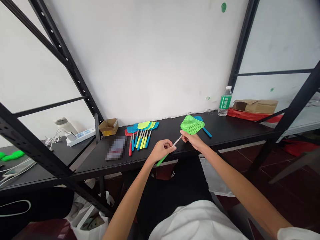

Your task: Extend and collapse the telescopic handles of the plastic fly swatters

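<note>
A green fly swatter [192, 124] with a perforated head and a thin metal shaft is held above the front of the black tabletop. My right hand [189, 137] pinches the shaft just below the head. Lower down, my left hand [163, 150] closes on the shaft near the green handle. Behind the head, partly covered by it, a blue fly swatter [207, 132] lies on the table. To the left is a row of several fly swatters with blue and yellow heads [143, 125], overlapping, and a red one [130, 146] at its left end.
A small open cardboard box [108, 127] stands at the back left, behind a blurred packet [116, 148]. At the right are a water bottle [224, 101] and a larger cardboard box [255, 106] on red plastic. Black metal posts [82, 90] frame both sides. A power strip [81, 136] lies left.
</note>
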